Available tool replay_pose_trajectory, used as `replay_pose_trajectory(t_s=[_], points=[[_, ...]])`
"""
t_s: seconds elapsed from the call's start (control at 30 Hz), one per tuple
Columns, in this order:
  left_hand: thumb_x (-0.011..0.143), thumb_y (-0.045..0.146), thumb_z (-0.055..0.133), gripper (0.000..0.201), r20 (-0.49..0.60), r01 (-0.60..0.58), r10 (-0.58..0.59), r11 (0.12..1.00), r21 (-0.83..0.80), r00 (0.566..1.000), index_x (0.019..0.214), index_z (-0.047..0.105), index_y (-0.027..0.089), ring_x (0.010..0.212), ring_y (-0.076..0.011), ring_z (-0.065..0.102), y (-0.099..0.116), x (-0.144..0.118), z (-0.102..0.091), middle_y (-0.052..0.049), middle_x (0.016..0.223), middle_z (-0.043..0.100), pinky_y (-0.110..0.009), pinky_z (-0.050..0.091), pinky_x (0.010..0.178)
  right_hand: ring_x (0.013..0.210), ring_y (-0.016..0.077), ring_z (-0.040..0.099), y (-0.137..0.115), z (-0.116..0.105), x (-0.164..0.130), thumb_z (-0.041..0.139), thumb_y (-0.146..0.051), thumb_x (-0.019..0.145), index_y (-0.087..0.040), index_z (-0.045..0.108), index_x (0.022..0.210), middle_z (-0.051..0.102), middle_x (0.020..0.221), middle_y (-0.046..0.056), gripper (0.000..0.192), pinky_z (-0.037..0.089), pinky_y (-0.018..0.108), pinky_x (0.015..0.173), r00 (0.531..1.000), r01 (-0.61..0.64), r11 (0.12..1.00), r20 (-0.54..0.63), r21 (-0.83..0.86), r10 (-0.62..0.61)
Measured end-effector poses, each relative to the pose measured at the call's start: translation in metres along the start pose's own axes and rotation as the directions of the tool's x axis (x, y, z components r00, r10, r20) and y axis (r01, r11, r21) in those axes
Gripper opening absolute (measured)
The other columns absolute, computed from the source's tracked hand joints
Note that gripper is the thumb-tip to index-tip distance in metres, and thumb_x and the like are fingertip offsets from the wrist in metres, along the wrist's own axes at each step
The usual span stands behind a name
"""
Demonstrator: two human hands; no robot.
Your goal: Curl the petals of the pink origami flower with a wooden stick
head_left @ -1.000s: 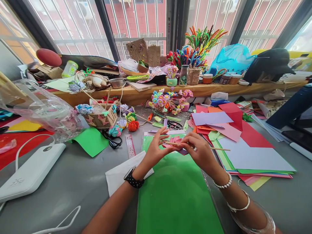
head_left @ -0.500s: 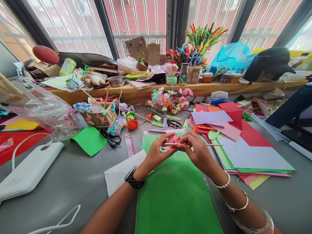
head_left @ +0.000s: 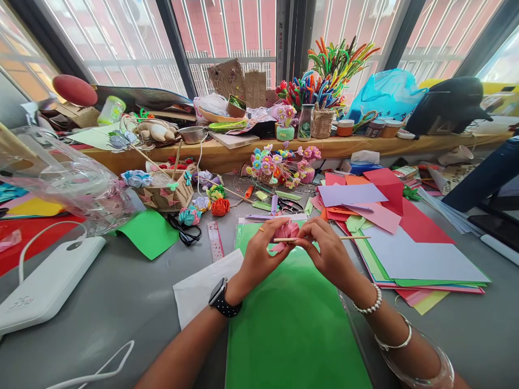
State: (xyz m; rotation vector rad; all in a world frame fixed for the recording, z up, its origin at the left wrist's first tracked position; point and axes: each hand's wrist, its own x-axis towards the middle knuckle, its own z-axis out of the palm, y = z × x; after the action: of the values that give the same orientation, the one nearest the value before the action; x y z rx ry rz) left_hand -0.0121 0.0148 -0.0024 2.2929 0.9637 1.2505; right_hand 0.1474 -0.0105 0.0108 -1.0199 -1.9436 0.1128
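My left hand (head_left: 263,246) pinches a pink paper flower (head_left: 288,230) above the green sheet (head_left: 292,324), its thumb beneath the petals. From the right, my right hand (head_left: 324,243) closes its fingers round a thin wooden stick (head_left: 352,237). The stick lies level across the front of the flower, and its far end sticks out past my right fingers. Fingertips of both hands nearly meet at the flower's edge, where the contact with the petal is partly hidden.
A stack of coloured paper (head_left: 421,259) lies to the right. On the left are a white power bank (head_left: 52,283), a ruler (head_left: 215,241), black-handled scissors (head_left: 188,232) and a folded white paper (head_left: 203,286). Finished paper flowers (head_left: 220,207) sit farther back.
My left hand has turned slightly, bringing a ring into view, and the pink flower has rotated a little with it. The stick sits slightly higher at its right end.
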Motion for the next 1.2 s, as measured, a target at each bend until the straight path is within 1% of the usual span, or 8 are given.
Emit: replay_pose_trajectory(t_s=[0.2,0.37,0.57,0.83,0.97,1.03,1.13,1.2], points=[[0.077,0.023,0.057,0.039,-0.013,-0.009,0.010,0.999,0.053,1.000,0.114,0.045,0.020,0.107,-0.0202,0.051,-0.002,-0.001,0.002,-0.009,0.113,0.057,-0.035,0.043,0.090,0.073,0.0168,0.051,-0.001,0.000,0.000,0.054,-0.014,0.083,-0.017,0.054,0.080,0.054,0.077,0.004,0.004,0.044,0.028,0.064,1.000,-0.029,0.998,-0.002,0.049,0.029],[0.078,0.023,0.057,0.039,-0.034,-0.028,0.030,0.997,0.075,0.999,0.115,0.044,0.021,0.107,-0.0204,0.051,-0.001,-0.002,0.003,-0.009,0.113,0.057,-0.036,0.044,0.089,0.068,0.0160,0.051,-0.001,0.003,-0.002,0.056,-0.016,0.081,-0.017,0.054,0.076,0.053,0.073,0.003,0.006,0.044,0.028,0.060,0.996,-0.058,0.995,-0.057,0.080,0.062],[0.079,0.022,0.055,0.041,-0.088,-0.050,0.061,0.991,0.122,0.994,0.118,0.042,0.020,0.107,-0.0205,0.052,0.002,-0.004,0.003,-0.010,0.113,0.055,-0.034,0.045,0.088,0.071,0.0166,0.052,-0.006,0.005,-0.005,0.056,-0.017,0.081,-0.018,0.054,0.077,0.052,0.075,0.003,0.005,0.047,0.030,0.062,0.987,-0.096,0.992,-0.124,0.086,0.106],[0.079,0.023,0.055,0.045,-0.136,-0.064,0.083,0.988,0.140,0.987,0.120,0.039,0.023,0.107,-0.0208,0.051,0.005,-0.005,0.004,-0.009,0.114,0.054,-0.035,0.045,0.089,0.074,0.0183,0.053,-0.011,0.007,-0.006,0.053,-0.015,0.082,-0.020,0.055,0.080,0.053,0.076,0.004,0.006,0.048,0.032,0.064,0.969,0.002,1.000,-0.247,0.000,-0.002],[0.078,0.021,0.056,0.044,-0.133,-0.081,0.097,0.989,0.121,0.986,0.119,0.040,0.023,0.107,-0.0209,0.051,0.006,-0.004,0.002,-0.009,0.115,0.054,-0.034,0.046,0.088,0.076,0.0188,0.055,-0.010,0.005,-0.007,0.055,-0.024,0.082,-0.021,0.057,0.083,0.055,0.078,0.005,0.004,0.049,0.033,0.065,0.959,-0.014,1.000,-0.282,-0.013,0.010],[0.078,0.020,0.056,0.043,-0.130,-0.110,0.126,0.986,0.123,0.983,0.119,0.041,0.023,0.109,-0.0210,0.050,0.006,-0.003,0.000,-0.009,0.116,0.053,-0.036,0.045,0.090,0.077,0.0194,0.055,-0.008,0.002,-0.006,0.060,-0.031,0.078,-0.021,0.058,0.084,0.055,0.079,0.005,0.011,0.050,0.033,0.064,0.952,-0.044,0.999,-0.302,-0.013,0.038],[0.077,0.017,0.057,0.045,-0.131,-0.137,0.155,0.982,0.133,0.979,0.118,0.041,0.023,0.110,-0.0208,0.049,0.005,-0.002,-0.001,-0.009,0.117,0.053,-0.037,0.043,0.092,0.075,0.0189,0.055,-0.004,-0.007,-0.003,0.064,-0.034,0.074,-0.022,0.060,0.084,0.055,0.079,0.005,0.017,0.050,0.030,0.060,0.955,-0.060,0.998,-0.291,0.003,0.058],[0.076,0.017,0.058,0.046,-0.133,-0.142,0.159,0.982,0.128,0.978,0.118,0.041,0.024,0.111,-0.0207,0.049,0.004,-0.002,-0.001,-0.009,0.117,0.053,-0.037,0.043,0.092,0.071,0.0174,0.056,-0.001,-0.012,-0.001,0.065,-0.033,0.073,-0.022,0.061,0.082,0.055,0.076,0.003,0.015,0.049,0.030,0.061,0.973,0.015,1.000,-0.231,0.022,-0.009]])
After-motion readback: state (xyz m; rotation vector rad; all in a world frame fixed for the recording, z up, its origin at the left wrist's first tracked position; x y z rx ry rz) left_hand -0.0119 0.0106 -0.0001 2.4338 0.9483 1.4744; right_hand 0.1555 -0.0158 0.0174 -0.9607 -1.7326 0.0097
